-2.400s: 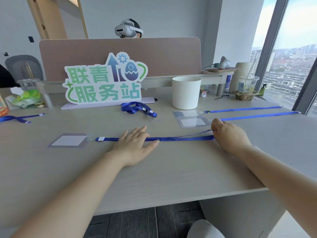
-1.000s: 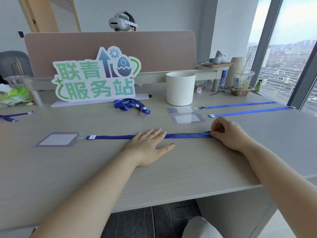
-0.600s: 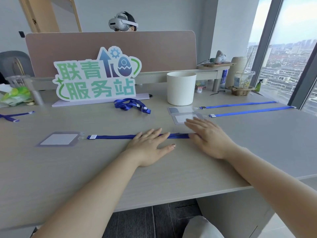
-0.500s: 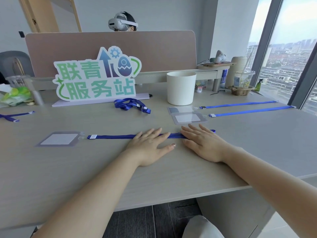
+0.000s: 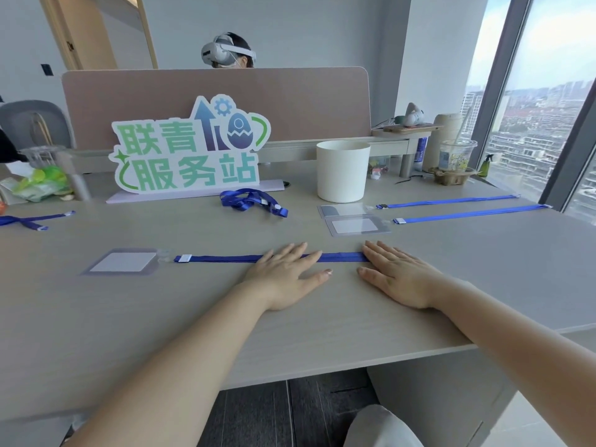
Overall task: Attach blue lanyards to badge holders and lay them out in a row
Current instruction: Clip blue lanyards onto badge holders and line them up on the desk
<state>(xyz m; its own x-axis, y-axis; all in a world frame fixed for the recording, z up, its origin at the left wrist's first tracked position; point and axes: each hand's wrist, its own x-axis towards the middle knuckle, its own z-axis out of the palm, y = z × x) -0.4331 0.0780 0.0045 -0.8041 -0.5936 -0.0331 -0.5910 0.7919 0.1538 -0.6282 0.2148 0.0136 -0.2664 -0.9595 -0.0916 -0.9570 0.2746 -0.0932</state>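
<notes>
Lying flat on the table (image 5: 483, 285), the blue lanyard (image 5: 225, 258) runs side to side under both grips, its long axis crossing the person's front; its clip end meets a badge holder (image 5: 122, 262) well out to the left of the left grip (image 5: 285, 275), and its other end is hidden beneath the right grip (image 5: 400, 275). Both grips are spread, fingers straight and palms down, pressing the strap to the table and pinching nothing; a short bare stretch of strap shows between them. Laying out this set looks all but done, so the coming move probably turns on the loose lanyard bundle (image 5: 251, 201), which lies beyond the left grip and slightly to its left, clearly nearer that grip than the right one. Beyond the right grip, two finished lanyards (image 5: 451, 201) stretch away to its right from their badge holders (image 5: 354, 226), parallel to the pressed strap; a white tub (image 5: 342, 171) stands just past those holders. Against the frame from 2.4 seconds back, the right grip has given up its pinch on the strap's end, flattened out and slid leftward toward the left grip, which stays planted on the strap; the strap's tip, peeking out past the right grip half a second ago, no longer shows.
</notes>
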